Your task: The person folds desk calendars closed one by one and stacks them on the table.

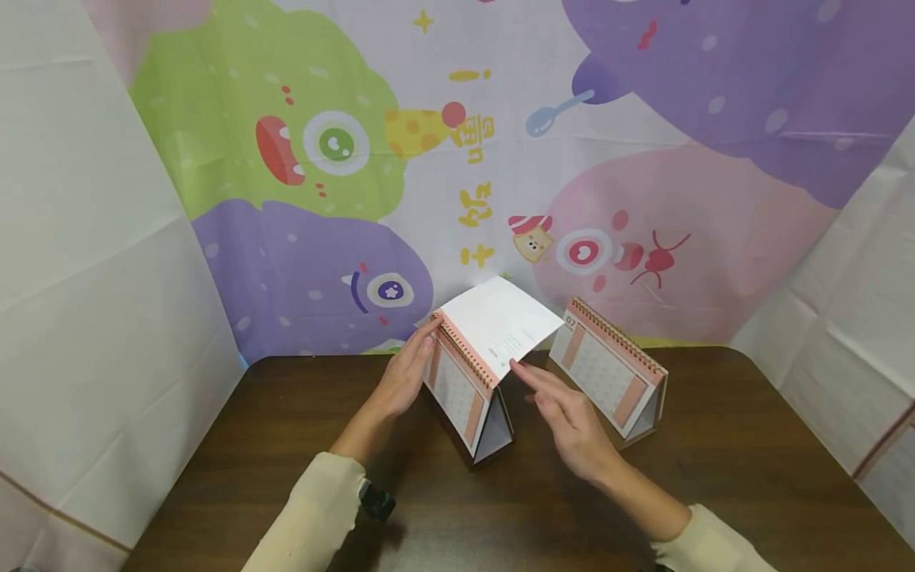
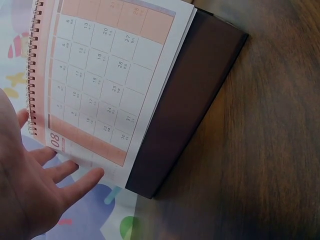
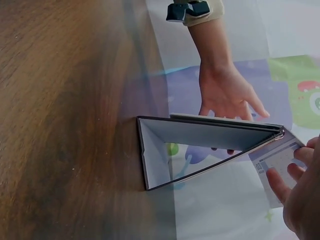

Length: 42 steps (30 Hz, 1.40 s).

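Note:
A spiral-bound desk calendar stands like a tent on the table, its front grid marked 08 in the left wrist view. One sheet sticks out from the coil over the top, its pale back upward. My left hand lies at the calendar's left end, fingers spread beside the coil and the end of the pages. My right hand has its extended fingertips at the raised sheet's near corner. From the right wrist view, my right fingers overlap the sheet's printed underside.
A second desk calendar, marked 07, stands to the right behind my right hand. Both are on a dark wooden table. A cartoon-printed cloth hangs behind the table, and pale cloth walls flank it.

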### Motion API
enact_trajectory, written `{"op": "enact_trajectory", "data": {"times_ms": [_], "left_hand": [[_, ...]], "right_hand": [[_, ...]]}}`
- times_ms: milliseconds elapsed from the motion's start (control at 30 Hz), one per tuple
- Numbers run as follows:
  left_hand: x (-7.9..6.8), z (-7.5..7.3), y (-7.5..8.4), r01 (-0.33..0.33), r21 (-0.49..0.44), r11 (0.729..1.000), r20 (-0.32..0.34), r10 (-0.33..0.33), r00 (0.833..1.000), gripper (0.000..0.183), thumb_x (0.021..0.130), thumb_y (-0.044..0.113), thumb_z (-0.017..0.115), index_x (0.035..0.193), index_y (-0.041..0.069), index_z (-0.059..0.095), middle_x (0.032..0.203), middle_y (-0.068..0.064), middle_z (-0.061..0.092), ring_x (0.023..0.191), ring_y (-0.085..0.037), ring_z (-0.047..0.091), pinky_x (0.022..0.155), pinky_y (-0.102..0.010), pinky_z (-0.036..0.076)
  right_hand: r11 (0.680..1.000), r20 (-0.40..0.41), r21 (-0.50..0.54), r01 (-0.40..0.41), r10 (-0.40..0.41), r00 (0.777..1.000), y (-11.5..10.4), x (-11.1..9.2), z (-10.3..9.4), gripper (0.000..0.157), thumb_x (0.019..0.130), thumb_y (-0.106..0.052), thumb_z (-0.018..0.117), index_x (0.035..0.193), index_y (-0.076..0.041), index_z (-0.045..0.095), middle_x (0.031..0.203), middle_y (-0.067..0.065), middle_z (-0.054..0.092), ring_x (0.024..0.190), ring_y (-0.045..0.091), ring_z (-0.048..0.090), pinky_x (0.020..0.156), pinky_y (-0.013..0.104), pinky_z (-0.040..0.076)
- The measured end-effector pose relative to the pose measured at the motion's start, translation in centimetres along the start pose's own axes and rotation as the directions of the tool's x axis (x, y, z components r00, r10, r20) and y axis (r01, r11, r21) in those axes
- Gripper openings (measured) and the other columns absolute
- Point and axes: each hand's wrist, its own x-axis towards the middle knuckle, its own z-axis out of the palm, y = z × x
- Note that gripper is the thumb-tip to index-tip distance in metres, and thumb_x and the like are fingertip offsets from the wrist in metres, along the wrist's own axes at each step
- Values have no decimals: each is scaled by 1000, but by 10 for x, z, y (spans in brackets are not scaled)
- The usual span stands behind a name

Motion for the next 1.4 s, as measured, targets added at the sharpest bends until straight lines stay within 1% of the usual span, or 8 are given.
{"op": "enact_trajectory", "data": {"times_ms": [200, 433, 633, 833, 967, 1033, 1100, 1400], "left_hand": [[0, 0, 0, -10, 0, 1000, 3, 10, 1000, 56, 124, 34, 30, 176, 17, 39, 187, -13, 34, 174, -40, 31, 142, -67, 24], [1, 1, -1, -25, 4, 1000, -7, 25, 1000, 56, 124, 32, 30, 176, 15, 39, 187, -13, 34, 174, -40, 31, 142, -66, 24], [0, 2, -2, -31, 13, 999, -13, 31, 999, 55, 124, 30, 31, 176, 16, 39, 186, -12, 35, 174, -39, 32, 141, -66, 25], [0, 2, -2, -44, 14, 999, -19, 44, 999, 55, 124, 30, 30, 176, 13, 40, 186, -10, 35, 175, -38, 31, 142, -64, 25], [0, 2, -1, -52, 14, 999, -22, 52, 998, 55, 124, 30, 30, 176, 13, 40, 186, -11, 35, 174, -38, 32, 142, -63, 26], [0, 2, -2, -53, 16, 998, -21, 54, 998, 56, 124, 30, 29, 176, 13, 39, 186, -12, 36, 174, -38, 33, 142, -64, 27], [0, 2, -2, -52, 17, 999, -20, 52, 998, 56, 124, 31, 29, 176, 14, 39, 186, -12, 36, 173, -39, 33, 141, -64, 27], [-2, 1, -4, -59, 7, 998, -25, 60, 998, 56, 124, 31, 28, 177, 14, 38, 186, -13, 36, 172, -41, 36, 140, -67, 28]], "right_hand": [[999, -9, 13, 31, -30, 999, -2, 3, 3, 46, 114, 3, 43, 155, 6, 63, 155, 32, 67, 146, -3, 61, 102, 31, 66], [1000, -2, 5, 10, -10, 1000, -4, 3, 6, 46, 115, 0, 41, 156, 6, 62, 157, 29, 66, 142, 8, 69, 101, 40, 68], [999, 5, 23, 38, -38, 999, -6, 5, 7, 45, 116, -2, 42, 155, 8, 62, 156, 31, 66, 147, -1, 62, 102, 43, 68], [998, 19, 38, 58, -59, 998, -10, 6, 10, 44, 116, -2, 45, 155, 6, 63, 156, 31, 66, 151, 1, 59, 110, 31, 64], [997, 31, -14, 73, -72, 997, -12, 7, 11, 44, 114, -1, 47, 154, 4, 64, 157, 28, 67, 154, 15, 61, 124, 22, 49], [996, 39, -39, 82, -80, 996, -13, 7, 12, 44, 113, -1, 48, 154, 4, 65, 158, 27, 67, 155, 22, 62, 130, 19, 41], [995, 47, -44, 85, -83, 995, -14, 7, 13, 44, 113, 0, 48, 154, 4, 65, 159, 27, 66, 155, 26, 62, 132, 17, 37], [996, 64, -34, 80, -78, 995, -13, 7, 14, 46, 113, 1, 47, 156, 6, 62, 159, 30, 63, 158, 11, 54, 130, 15, 37]]}}
